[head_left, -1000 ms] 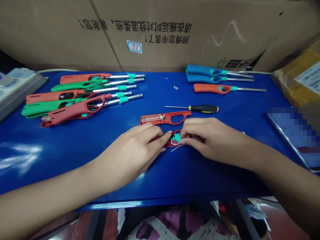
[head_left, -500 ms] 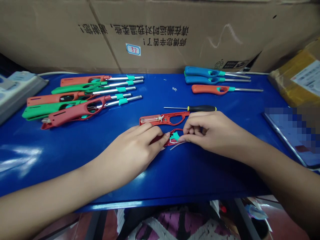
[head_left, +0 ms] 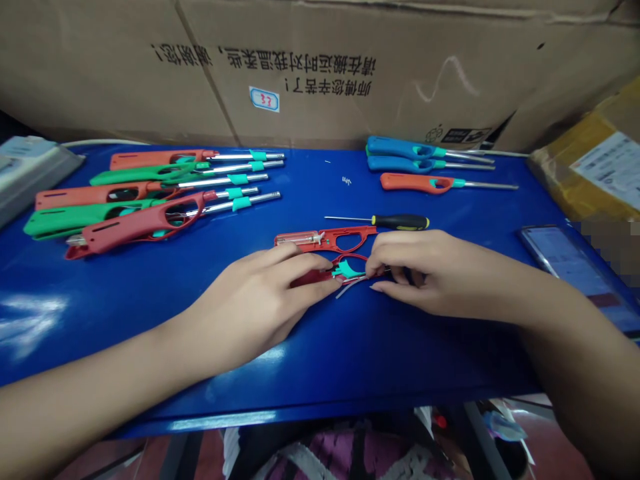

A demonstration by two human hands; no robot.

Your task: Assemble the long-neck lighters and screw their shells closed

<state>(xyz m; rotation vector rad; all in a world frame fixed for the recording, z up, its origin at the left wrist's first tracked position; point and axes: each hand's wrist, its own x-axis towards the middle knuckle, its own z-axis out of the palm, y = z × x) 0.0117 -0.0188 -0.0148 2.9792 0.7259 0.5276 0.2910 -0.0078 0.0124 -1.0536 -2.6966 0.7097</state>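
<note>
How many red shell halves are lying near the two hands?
2. The nearer half is under the left hand, partly covered; the farther half lies just beyond it, in front of the screwdriver. Others may be hidden.

Casing halves [head_left: 331, 241] were red; trigger piece [head_left: 350, 269], turquoise; screwdriver handle [head_left: 401, 222], black and yellow; surface [head_left: 320, 360], blue; carton [head_left: 310, 123], brown.

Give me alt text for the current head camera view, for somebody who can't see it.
A left hand holds a red lighter shell half on a blue table while the right hand works at the turquoise trigger in it. Beyond lie a second red half and a black-and-yellow screwdriver, with long-nosed lighters to left and right before a cardboard box.
</note>
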